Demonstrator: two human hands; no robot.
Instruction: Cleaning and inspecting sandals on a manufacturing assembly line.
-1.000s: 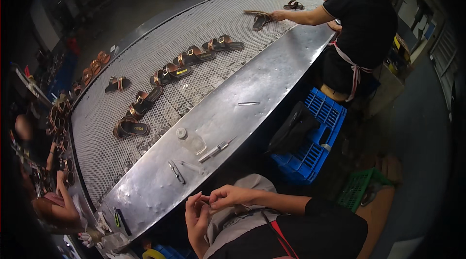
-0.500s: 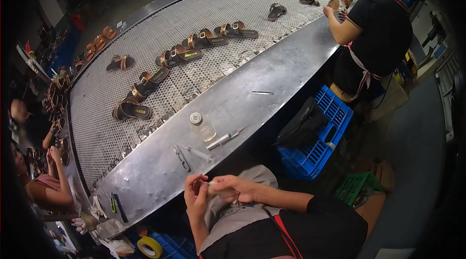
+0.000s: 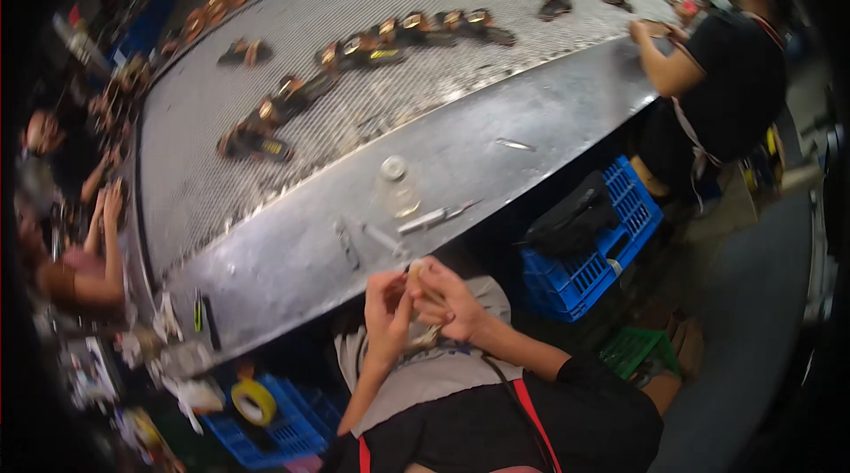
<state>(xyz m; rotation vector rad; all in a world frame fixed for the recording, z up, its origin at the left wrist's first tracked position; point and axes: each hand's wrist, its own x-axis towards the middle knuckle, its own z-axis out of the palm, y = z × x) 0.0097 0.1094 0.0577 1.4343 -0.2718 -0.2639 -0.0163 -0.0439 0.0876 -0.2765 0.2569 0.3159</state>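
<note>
My left hand [image 3: 387, 314] and my right hand [image 3: 449, 303] meet in front of my body, just off the bench's near edge. Both have their fingers closed around a small pale thing [image 3: 415, 276], blurred and mostly covered, so its kind does not show. Beyond them on the metal ledge [image 3: 292, 283] stands a clear bottle with a pale cap [image 3: 400, 194]. A syringe-like tool [image 3: 436, 217] lies to its right, close to the edge. Nearer my fingers are a thin, clear syringe-like piece [image 3: 383, 238] and a slim metal tool [image 3: 346, 243].
Several strappy sandals [image 3: 359, 52] sit on the mesh conveyor [image 3: 204, 110]. A green-and-black cutter [image 3: 198, 309] lies at the ledge's left end. Blue crates [image 3: 567, 283] stand below; yellow tape [image 3: 254, 402] is at lower left. Co-workers [image 3: 722, 74] stand right and left.
My hands have risen in the picture, toward the ledge, and come closer around the small pale thing. The whole view has shifted and tilted, with motion blur.
</note>
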